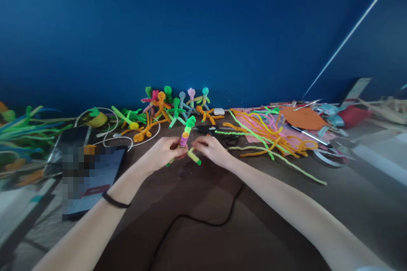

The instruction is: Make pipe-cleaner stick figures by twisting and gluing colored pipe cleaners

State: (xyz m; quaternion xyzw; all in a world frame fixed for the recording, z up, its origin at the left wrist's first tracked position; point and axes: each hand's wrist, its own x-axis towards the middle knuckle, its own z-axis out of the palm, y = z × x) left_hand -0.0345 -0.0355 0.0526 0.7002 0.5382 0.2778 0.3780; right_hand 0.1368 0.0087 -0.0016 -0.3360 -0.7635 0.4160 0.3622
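A small pipe-cleaner figure (pixel 189 123) with a green head, a purple body and yellow legs tipped green is held up above the dark table (pixel 190 237). My left hand (pixel 163 152) is closed around its purple body from the left, thumb and fingers pressed together. From the other side, my right hand (pixel 211 149) pinches at the figure where a yellow leg (pixel 194 156) joins; the exact contact of its fingertips is partly hidden. Behind the hands, several finished pipe-cleaner figures (pixel 162 108) in green, orange, pink and blue stand against the blue wall.
Loose pipe cleaners (pixel 270 139) lie to the right, near an orange sheet (pixel 303 117). A black glue gun (pixel 206 129) rests behind my right hand. At left are a tablet (pixel 104 182), a phone (pixel 73 139) and a white cable (pixel 110 139). A black cord (pixel 203 222) crosses the front.
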